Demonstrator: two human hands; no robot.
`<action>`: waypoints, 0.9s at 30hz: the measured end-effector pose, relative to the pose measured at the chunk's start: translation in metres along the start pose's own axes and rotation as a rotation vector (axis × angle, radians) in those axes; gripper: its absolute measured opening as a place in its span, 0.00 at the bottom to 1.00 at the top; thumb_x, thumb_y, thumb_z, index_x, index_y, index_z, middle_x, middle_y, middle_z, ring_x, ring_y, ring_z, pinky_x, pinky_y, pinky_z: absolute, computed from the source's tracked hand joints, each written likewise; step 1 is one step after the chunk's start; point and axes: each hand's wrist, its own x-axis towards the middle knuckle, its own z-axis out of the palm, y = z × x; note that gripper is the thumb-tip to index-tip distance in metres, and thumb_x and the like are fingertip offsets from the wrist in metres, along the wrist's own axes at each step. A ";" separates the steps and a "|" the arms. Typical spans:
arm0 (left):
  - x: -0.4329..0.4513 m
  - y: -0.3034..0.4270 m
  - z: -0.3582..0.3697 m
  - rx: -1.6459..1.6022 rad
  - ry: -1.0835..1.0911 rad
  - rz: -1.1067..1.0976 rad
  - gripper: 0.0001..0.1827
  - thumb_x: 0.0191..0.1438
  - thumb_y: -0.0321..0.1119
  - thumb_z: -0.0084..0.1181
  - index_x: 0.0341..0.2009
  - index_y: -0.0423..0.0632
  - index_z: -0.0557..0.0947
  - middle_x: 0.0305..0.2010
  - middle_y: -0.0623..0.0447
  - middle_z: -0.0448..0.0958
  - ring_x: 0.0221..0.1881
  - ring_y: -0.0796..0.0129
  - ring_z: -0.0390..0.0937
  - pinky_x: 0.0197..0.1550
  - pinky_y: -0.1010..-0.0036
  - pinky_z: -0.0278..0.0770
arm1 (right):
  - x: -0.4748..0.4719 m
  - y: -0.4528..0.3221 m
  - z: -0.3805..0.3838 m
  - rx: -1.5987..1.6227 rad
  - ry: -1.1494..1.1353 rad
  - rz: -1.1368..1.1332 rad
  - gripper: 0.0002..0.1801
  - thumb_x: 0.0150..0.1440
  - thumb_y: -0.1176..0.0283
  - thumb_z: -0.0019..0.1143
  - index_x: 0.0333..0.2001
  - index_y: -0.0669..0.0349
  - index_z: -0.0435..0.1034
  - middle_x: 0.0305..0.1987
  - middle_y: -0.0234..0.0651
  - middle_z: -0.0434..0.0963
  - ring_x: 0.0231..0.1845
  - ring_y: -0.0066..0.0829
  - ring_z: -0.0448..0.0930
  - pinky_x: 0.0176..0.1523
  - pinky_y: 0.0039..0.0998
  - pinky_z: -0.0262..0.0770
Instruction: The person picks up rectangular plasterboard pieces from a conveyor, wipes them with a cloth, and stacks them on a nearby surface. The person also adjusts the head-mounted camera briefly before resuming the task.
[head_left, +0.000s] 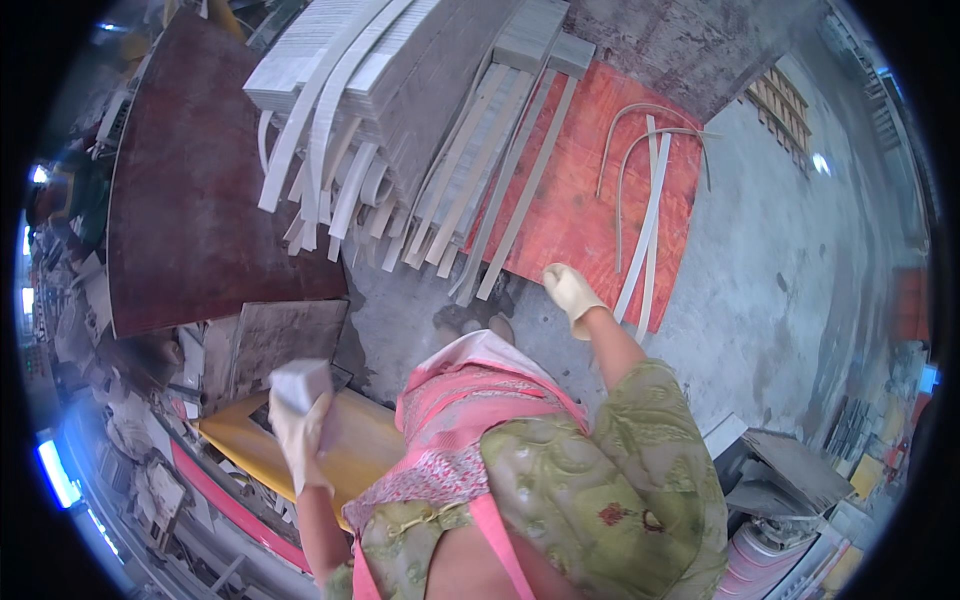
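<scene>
Both hands wear pale rubber gloves. My left hand (298, 431) is closed around a white-grey block (301, 384), blurred, above a yellow panel (360, 442) at the lower left. My right hand (574, 294), its fingers curled and nothing visible in them, hovers by the near edge of a red board (585, 202). Long pale strips (643, 225), some straight and some bent, lie on that board. Left of it stands a tall stack of grey-white slats (420, 82), with curved strips (319, 112) draped over its top and strip ends jutting towards me.
A large dark red-brown board (195, 202) stands at the left, with a grey slab (289, 341) below it. A wooden pallet (780, 112) lies on the concrete floor (757, 277) at the upper right. Boxes and a bent sheet (795, 465) crowd the lower right.
</scene>
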 end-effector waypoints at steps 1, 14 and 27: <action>0.021 0.019 0.024 0.065 -0.067 0.060 0.51 0.41 0.47 0.80 0.67 0.39 0.73 0.58 0.36 0.81 0.57 0.45 0.81 0.60 0.56 0.80 | -0.004 0.012 -0.015 -0.007 0.033 0.045 0.20 0.67 0.60 0.50 0.46 0.67 0.79 0.49 0.62 0.83 0.54 0.61 0.83 0.56 0.51 0.79; 0.165 0.281 0.230 0.365 -0.386 0.720 0.51 0.39 0.54 0.82 0.62 0.38 0.73 0.57 0.32 0.81 0.58 0.38 0.82 0.62 0.52 0.81 | -0.259 0.191 -0.089 0.007 0.408 0.788 0.25 0.63 0.56 0.52 0.36 0.72 0.81 0.28 0.48 0.85 0.36 0.43 0.85 0.45 0.47 0.79; 0.273 0.513 0.439 0.629 -0.608 0.764 0.49 0.39 0.50 0.81 0.63 0.43 0.74 0.54 0.35 0.83 0.55 0.39 0.83 0.57 0.53 0.83 | 0.219 -0.066 -0.289 0.371 0.509 0.298 0.25 0.75 0.60 0.50 0.67 0.65 0.73 0.61 0.41 0.84 0.65 0.28 0.80 0.70 0.33 0.71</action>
